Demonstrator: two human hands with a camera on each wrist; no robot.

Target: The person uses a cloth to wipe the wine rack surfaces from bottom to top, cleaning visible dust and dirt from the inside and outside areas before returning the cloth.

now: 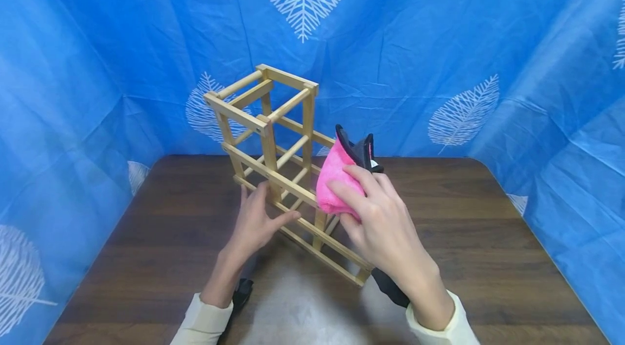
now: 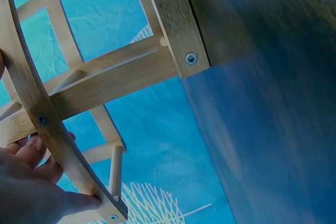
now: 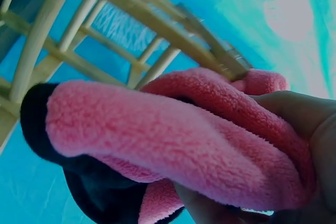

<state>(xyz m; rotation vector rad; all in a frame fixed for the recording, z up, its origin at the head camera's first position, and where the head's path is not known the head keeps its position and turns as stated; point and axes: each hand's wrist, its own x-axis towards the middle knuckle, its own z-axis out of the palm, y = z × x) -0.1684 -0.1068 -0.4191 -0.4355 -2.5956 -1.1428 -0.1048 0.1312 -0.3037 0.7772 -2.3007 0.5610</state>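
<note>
A light wooden rack (image 1: 293, 185) of slats and dowels stands tilted over the table, its taller end at the back left. My left hand (image 1: 256, 220) grips a lower slat near that end; the left wrist view shows fingers (image 2: 34, 153) curled behind the wood and the thumb along a slat. In my right hand (image 1: 386, 217) is a bunched pink plush cloth (image 1: 337, 177) with a black edge. The cloth lies against the rack's long upper rail. Folds of the cloth (image 3: 157, 129) fill the right wrist view, with the rack's slats (image 3: 152, 19) behind.
The dark wooden table (image 1: 469, 225) has rounded far corners. Blue curtains (image 1: 390, 25) with white leaf prints hang behind it and along both sides. Black straps (image 1: 388, 286) show at my wrists, below cream sleeves (image 1: 202, 320).
</note>
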